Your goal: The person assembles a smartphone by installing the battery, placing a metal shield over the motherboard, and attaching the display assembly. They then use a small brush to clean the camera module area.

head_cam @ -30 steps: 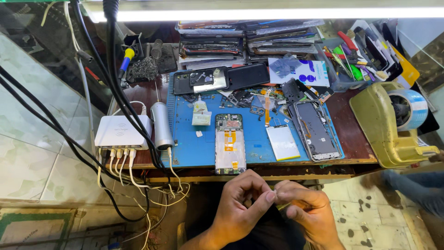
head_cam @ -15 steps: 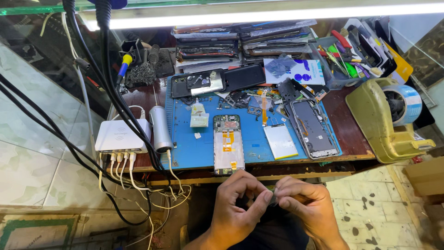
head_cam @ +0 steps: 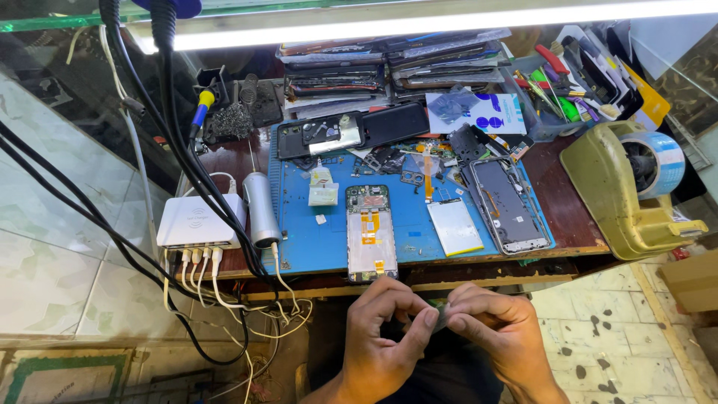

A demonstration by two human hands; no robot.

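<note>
My left hand [head_cam: 385, 333] and my right hand [head_cam: 493, 329] meet below the front edge of the workbench, fingertips pinched together on a small flat grey part [head_cam: 440, 316] held between them. Just above the hands, an opened phone [head_cam: 370, 232] with orange flex cables lies on the blue work mat [head_cam: 329, 239]. To its right lie a loose battery [head_cam: 455, 227] with a yellow edge and a phone frame [head_cam: 508, 204].
A white multi-port charger [head_cam: 196, 222] with several cables and a silver cylinder [head_cam: 260, 209] stand at the left. A large olive tape dispenser [head_cam: 624, 191] sits at the right edge. Stacked phones and screens [head_cam: 389, 67] and a tool tray [head_cam: 568, 90] fill the back.
The view has shifted slightly lower. Both hands stay together below the bench, and the fingers have worked closer around the small part.
</note>
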